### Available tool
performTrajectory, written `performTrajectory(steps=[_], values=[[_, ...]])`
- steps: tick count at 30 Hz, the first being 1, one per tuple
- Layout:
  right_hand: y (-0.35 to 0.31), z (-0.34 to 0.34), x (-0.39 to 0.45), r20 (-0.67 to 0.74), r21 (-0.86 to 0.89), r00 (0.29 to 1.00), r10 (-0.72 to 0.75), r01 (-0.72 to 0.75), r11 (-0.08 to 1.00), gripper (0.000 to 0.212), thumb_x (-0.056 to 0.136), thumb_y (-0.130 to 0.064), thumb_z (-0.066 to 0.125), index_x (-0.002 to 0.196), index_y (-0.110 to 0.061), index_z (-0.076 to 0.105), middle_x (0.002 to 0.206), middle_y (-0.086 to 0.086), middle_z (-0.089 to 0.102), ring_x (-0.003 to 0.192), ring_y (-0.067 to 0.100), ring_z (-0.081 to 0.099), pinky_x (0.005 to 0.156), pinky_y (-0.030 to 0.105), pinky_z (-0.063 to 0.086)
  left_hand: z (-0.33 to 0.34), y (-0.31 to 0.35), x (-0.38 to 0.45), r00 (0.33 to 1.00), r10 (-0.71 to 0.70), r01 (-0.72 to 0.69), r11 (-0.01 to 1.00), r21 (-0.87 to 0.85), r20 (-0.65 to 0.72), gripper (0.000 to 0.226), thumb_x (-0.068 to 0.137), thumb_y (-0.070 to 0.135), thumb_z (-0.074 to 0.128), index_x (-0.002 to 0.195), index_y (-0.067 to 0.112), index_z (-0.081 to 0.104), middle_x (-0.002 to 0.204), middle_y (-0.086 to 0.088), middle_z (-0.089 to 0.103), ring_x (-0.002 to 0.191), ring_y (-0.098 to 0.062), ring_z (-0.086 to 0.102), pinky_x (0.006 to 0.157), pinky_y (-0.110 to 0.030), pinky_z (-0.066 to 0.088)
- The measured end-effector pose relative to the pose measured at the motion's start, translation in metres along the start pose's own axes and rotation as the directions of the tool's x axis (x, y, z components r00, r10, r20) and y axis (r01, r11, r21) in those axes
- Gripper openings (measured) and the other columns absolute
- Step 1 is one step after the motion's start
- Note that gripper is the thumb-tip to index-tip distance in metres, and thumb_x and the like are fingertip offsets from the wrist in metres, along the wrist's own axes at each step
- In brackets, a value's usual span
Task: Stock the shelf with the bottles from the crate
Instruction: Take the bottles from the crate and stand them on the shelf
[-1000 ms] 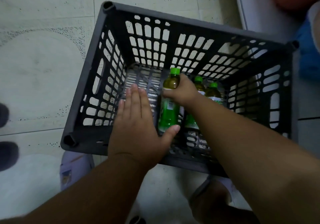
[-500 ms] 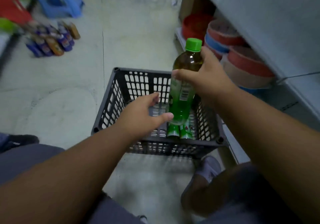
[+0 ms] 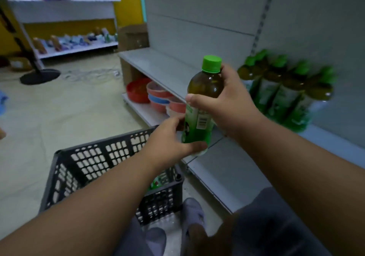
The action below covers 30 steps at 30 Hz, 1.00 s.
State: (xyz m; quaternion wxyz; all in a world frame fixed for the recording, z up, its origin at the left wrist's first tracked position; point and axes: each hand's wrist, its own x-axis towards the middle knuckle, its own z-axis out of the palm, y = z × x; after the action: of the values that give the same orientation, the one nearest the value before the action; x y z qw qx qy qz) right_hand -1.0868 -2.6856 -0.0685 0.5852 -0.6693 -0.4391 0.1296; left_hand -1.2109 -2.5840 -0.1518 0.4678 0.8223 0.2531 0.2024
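A green-capped tea bottle (image 3: 205,89) with a green label is held upright above the front edge of the grey shelf (image 3: 166,68). My right hand (image 3: 227,101) grips its upper body below the cap. My left hand (image 3: 167,143) holds its lower end, thumb under the base. Several matching bottles (image 3: 286,91) stand in a row on the shelf at the right, against the back panel. The dark grey slatted crate (image 3: 94,161) sits on the floor below my left arm; a bit of green label shows inside it.
Red, pink and blue bowls (image 3: 156,95) are stacked on the lower shelf beneath. My shoes (image 3: 192,214) are beside the crate. A round black stand base (image 3: 40,76) rests on the floor at far left. Another stocked shelf (image 3: 77,46) stands beyond.
The bottle has risen out of the crate to shelf height. My left hand has closed round its lower end. The view has lifted from the crate to the shelf.
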Motion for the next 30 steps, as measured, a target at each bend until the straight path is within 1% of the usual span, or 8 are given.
performTrajectory(steps=[3, 9, 13, 17, 20, 23, 26, 30], values=[[0.007, -0.033, 0.001, -0.118, -0.033, 0.993, 0.021, -0.025, 0.999, 0.063, 0.065, -0.032, 0.087, 0.118, -0.029, 0.051, 0.109, -0.002, 0.065, 0.102, 0.015, 0.065, 0.091, 0.044, 0.056, 0.025, 0.013, 0.024, 0.992, 0.072, -0.073, 0.997, 0.006, 0.106, 0.081, 0.051, 0.066, 0.081, 0.125, 0.044, 0.054, 0.113, 0.032, 0.061, 0.105, 0.023, 0.049, 0.085, -0.014, 0.042], [0.05, -0.085, 0.024, -0.307, -0.092, 0.949, 0.072, -0.105, 0.99, 0.072, 0.06, -0.041, 0.084, 0.123, -0.033, 0.05, 0.115, -0.008, 0.066, 0.105, 0.011, 0.065, 0.092, 0.043, 0.056, 0.081, 0.019, 0.094, 0.964, 0.119, -0.129, 0.991, 0.025, 0.237, 0.097, 0.059, 0.061, 0.083, 0.142, 0.028, 0.046, 0.136, 0.013, 0.055, 0.123, -0.004, 0.051, 0.1, -0.027, 0.042], [0.089, -0.112, 0.051, -0.435, -0.101, 0.896, 0.088, -0.145, 0.984, 0.068, 0.061, -0.039, 0.085, 0.119, -0.037, 0.051, 0.107, -0.016, 0.068, 0.098, -0.001, 0.066, 0.089, 0.04, 0.057, 0.122, 0.009, 0.144, 0.963, 0.143, -0.193, 0.957, 0.216, 0.227, 0.111, 0.054, 0.081, 0.071, 0.147, 0.028, 0.04, 0.141, 0.005, 0.049, 0.126, -0.014, 0.048, 0.094, -0.028, 0.039], [0.132, -0.13, 0.078, -0.511, -0.132, 0.855, 0.091, -0.183, 0.974, 0.065, 0.06, -0.037, 0.087, 0.114, -0.038, 0.05, 0.101, -0.019, 0.066, 0.09, -0.008, 0.063, 0.08, 0.032, 0.058, 0.162, -0.014, 0.184, 0.973, 0.15, -0.219, 0.849, 0.481, 0.178, 0.112, 0.057, 0.084, 0.066, 0.143, 0.015, 0.044, 0.136, -0.008, 0.054, 0.124, -0.026, 0.05, 0.102, -0.037, 0.043], [0.156, -0.136, 0.091, -0.517, -0.165, 0.848, 0.117, -0.233, 0.958, 0.065, 0.064, -0.035, 0.089, 0.117, -0.036, 0.051, 0.101, -0.02, 0.065, 0.092, -0.007, 0.062, 0.084, 0.033, 0.058, 0.185, -0.029, 0.199, 0.976, 0.039, -0.169, 0.75, 0.64, 0.212, 0.136, 0.057, 0.097, 0.04, 0.156, 0.006, 0.019, 0.16, -0.019, 0.026, 0.148, -0.033, 0.022, 0.121, -0.044, 0.018], [0.171, -0.136, 0.095, -0.537, -0.187, 0.831, 0.145, -0.284, 0.94, 0.074, 0.063, -0.041, 0.089, 0.124, -0.036, 0.047, 0.109, -0.019, 0.064, 0.1, -0.001, 0.062, 0.086, 0.033, 0.056, 0.203, -0.036, 0.207, 0.978, -0.082, -0.079, 0.703, 0.706, 0.19, 0.146, 0.05, 0.102, 0.012, 0.157, 0.004, -0.008, 0.167, -0.017, -0.004, 0.153, -0.031, -0.007, 0.121, -0.045, -0.006], [0.187, -0.129, 0.087, -0.499, -0.28, 0.839, 0.216, -0.392, 0.876, 0.072, 0.063, -0.038, 0.089, 0.12, -0.035, 0.046, 0.11, -0.015, 0.064, 0.101, 0.006, 0.063, 0.086, 0.034, 0.055, 0.213, -0.036, 0.208, 0.982, -0.1, -0.062, 0.64, 0.765, 0.163, 0.146, 0.051, 0.101, 0.007, 0.156, 0.001, -0.011, 0.166, -0.02, -0.007, 0.152, -0.033, -0.011, 0.12, -0.049, -0.01], [0.209, -0.12, 0.071, -0.473, -0.475, 0.818, 0.328, -0.551, 0.686, 0.057, 0.075, -0.041, 0.082, 0.117, -0.018, 0.053, 0.117, 0.002, 0.063, 0.105, 0.023, 0.062, 0.088, 0.042, 0.054, 0.216, -0.038, 0.209, 0.983, -0.096, -0.065, 0.616, 0.785, 0.157, 0.142, 0.055, 0.098, 0.005, 0.155, -0.001, -0.01, 0.165, -0.022, -0.007, 0.152, -0.035, -0.012, 0.12, -0.052, -0.01]])
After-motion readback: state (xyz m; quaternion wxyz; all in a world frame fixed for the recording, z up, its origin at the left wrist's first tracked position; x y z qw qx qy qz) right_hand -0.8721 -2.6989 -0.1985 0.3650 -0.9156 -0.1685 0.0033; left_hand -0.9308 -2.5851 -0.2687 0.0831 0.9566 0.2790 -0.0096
